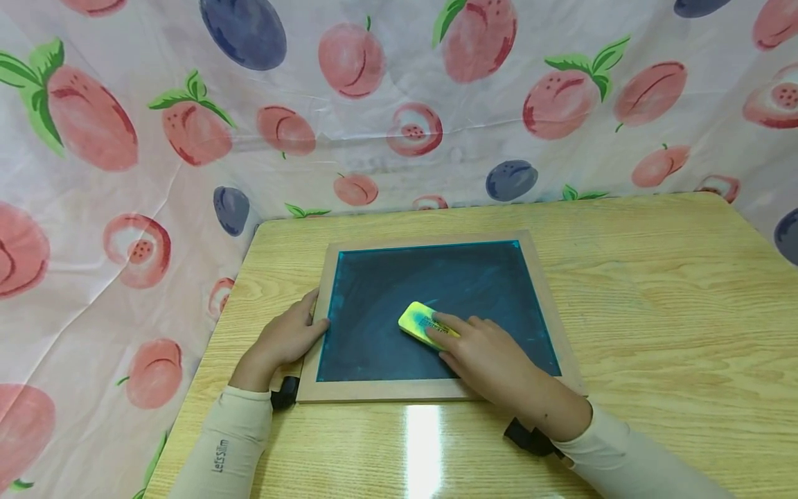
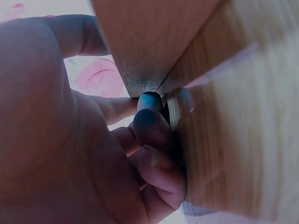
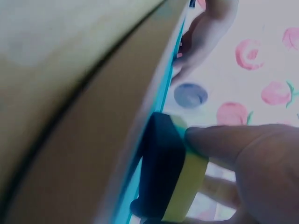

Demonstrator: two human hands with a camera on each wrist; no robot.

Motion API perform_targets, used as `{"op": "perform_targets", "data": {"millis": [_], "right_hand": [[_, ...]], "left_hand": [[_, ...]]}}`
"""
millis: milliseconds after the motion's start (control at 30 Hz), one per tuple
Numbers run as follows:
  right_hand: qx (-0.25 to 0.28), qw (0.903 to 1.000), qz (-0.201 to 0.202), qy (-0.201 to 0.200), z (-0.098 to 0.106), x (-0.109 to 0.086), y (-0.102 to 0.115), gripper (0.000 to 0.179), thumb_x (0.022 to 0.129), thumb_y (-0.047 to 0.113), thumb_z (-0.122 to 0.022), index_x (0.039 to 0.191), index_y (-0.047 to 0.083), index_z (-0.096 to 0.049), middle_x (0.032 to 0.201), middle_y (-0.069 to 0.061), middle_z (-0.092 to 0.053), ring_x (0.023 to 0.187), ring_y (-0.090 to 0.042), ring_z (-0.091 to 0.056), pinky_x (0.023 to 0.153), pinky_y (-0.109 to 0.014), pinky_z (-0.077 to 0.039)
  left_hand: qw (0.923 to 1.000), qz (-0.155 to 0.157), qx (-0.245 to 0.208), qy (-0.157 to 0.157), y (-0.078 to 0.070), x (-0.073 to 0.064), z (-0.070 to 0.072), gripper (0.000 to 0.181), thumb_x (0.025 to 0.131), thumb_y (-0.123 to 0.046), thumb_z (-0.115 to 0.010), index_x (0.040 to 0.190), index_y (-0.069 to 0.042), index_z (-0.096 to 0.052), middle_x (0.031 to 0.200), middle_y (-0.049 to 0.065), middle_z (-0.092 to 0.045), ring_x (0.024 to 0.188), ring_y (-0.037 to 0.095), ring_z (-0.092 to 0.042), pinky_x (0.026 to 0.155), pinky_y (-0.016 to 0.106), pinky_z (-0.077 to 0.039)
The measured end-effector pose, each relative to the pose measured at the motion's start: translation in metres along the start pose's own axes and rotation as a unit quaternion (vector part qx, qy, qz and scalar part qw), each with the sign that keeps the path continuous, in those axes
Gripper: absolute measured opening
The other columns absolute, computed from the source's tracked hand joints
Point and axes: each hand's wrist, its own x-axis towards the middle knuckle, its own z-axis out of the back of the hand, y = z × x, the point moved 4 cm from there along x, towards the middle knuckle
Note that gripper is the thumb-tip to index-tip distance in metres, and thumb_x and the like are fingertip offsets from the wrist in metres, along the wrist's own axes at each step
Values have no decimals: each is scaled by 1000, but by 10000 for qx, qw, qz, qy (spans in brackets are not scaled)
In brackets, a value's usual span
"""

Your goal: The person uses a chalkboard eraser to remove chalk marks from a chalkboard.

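A small chalkboard (image 1: 374, 298) with a pale wooden frame lies flat on the table, its dark surface faintly smeared and edged in bright blue. At its left side, my left hand (image 1: 289, 336) grips the frame, thumb over the top face. In the left wrist view, the curled fingers (image 2: 156, 170) sit against the frame's outer side (image 2: 154, 42), with blue on two fingertips. My right hand (image 1: 492, 353) holds a yellow chalkboard eraser (image 1: 414, 319) with blue stains and dark print. The right wrist view shows the eraser's dark felt side (image 3: 161, 163) against the board.
The light wood-grain table (image 1: 654, 298) extends well to the right of the board and in front of it. A white cloth (image 1: 474, 152) printed with peaches and dark plums hangs behind the table and along its left side.
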Motion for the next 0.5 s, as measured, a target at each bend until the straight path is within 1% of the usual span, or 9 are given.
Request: {"op": "perform_targets", "data": {"millis": [67,233,400,500], "right_hand": [[29,9997,-262,15,2,0,-7,38,92,23,-72,130,17,-68,136,-12,-62,101,-34,-69,84,-50,-57],[52,9978,-660,-15,7,-2,-24,39,93,20,-71,131,12,-67,135,-17,-62,102,-39,-69,83,-51,-57],[-68,9948,-1008,-152,11,-2,-37,37,92,18,-72,128,9,-68,131,-22,-64,98,-40,-70,81,-51,-57],[-198,9930,-1136,-256,12,-3,-43,35,91,18,-73,124,7,-69,127,-23,-65,92,-40,-71,78,-51,-58]], "left_hand": [[10000,17,7,7,0,0,0,72,99,-39,-46,161,-14,-18,130,18,-59,98,25,-63,78,42,-50],[10000,27,-9,18,0,0,0,72,100,-39,-46,162,-15,-17,130,17,-58,96,25,-63,77,42,-49],[10000,1,-39,5,1,0,-1,72,100,-39,-46,162,-16,-17,135,18,-56,98,25,-63,78,42,-49],[10000,-4,-22,-6,0,0,-1,72,100,-39,-46,162,-16,-17,135,18,-56,99,26,-62,79,43,-49]]}}
